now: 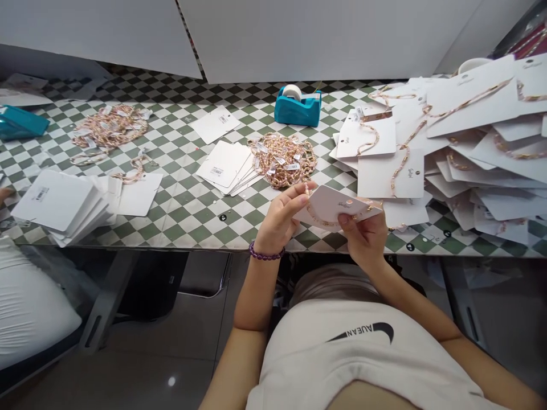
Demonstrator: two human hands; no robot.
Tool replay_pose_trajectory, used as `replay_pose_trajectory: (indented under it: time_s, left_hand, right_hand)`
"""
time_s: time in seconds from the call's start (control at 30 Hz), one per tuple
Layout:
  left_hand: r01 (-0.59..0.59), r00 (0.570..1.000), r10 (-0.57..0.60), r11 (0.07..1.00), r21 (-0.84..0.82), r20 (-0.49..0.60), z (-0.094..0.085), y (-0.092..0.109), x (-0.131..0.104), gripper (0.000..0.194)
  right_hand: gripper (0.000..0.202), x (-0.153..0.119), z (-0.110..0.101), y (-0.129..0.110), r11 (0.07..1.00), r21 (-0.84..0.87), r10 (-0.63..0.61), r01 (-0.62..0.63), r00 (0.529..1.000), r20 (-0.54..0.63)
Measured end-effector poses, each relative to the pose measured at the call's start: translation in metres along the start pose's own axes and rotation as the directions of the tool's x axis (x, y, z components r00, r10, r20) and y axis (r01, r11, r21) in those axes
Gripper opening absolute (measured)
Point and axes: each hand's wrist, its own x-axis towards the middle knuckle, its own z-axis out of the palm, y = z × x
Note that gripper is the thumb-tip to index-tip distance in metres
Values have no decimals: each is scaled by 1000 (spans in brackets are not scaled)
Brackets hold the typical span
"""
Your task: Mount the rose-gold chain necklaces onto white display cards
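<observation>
A white display card (pixel 331 206) with a gold chain (pixel 325 222) strung across it is held just above the table's front edge. My left hand (pixel 280 219) pinches the card's left end, where the chain's clasp sticks up. My right hand (pixel 363 236) grips the card's lower right edge from beneath. Behind the card lies a tangled heap of gold chains with small tags (pixel 284 159). A fanned stack of blank white cards (pixel 226 166) rests to the left of that heap.
A teal tape dispenser (pixel 298 105) stands at the back. Many finished cards with chains (pixel 465 131) pile up on the right. Another chain heap (pixel 111 126) and card stack (pixel 60 202) lie at the left, near another person's white sleeve (pixel 25 307).
</observation>
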Motion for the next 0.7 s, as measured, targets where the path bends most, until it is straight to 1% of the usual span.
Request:
replay_pose_trajectory:
  time_s: [0.03,0.07,0.1,0.17,0.2,0.27,0.37,0.47,0.6,0.7]
  left_hand:
    - [-7,1000,7,1000,3,-28,1,-1,0,53]
    - [-38,997,38,999,10,-64,3,-3,0,54]
    - [-92,990,94,995,27,-102,4,-5,1,54]
    - [-230,959,244,968,105,-145,7,-9,1,51]
    - [-288,940,311,943,165,-141,7,-10,2,46]
    - [-338,922,375,898,281,-91,8,-13,2,36]
    - [-351,921,388,864,361,-33,8,-12,1,28]
    - [-358,916,400,854,377,-35,8,-8,0,26]
    - [-299,934,354,851,432,-52,10,-3,-2,30]
    - [-290,943,331,861,417,-29,11,-3,-3,33]
  right_hand:
    - [25,0,0,1,1000,10,10,-10,1000,-16]
    - [26,0,0,2,999,27,27,-27,999,-30]
    - [27,1,0,4,998,47,50,-48,998,-40]
    - [28,2,0,8,991,89,106,-101,993,-47]
    - [28,3,-1,10,986,106,131,-126,990,-48]
    - [29,4,-2,13,979,132,163,-156,986,-40]
    - [32,6,-3,13,973,138,189,-184,982,-26]
    - [34,7,-4,13,967,133,222,-215,974,-41]
    - [30,7,-1,10,957,172,242,-235,970,-23]
    - [28,10,2,3,955,153,258,-254,966,-5]
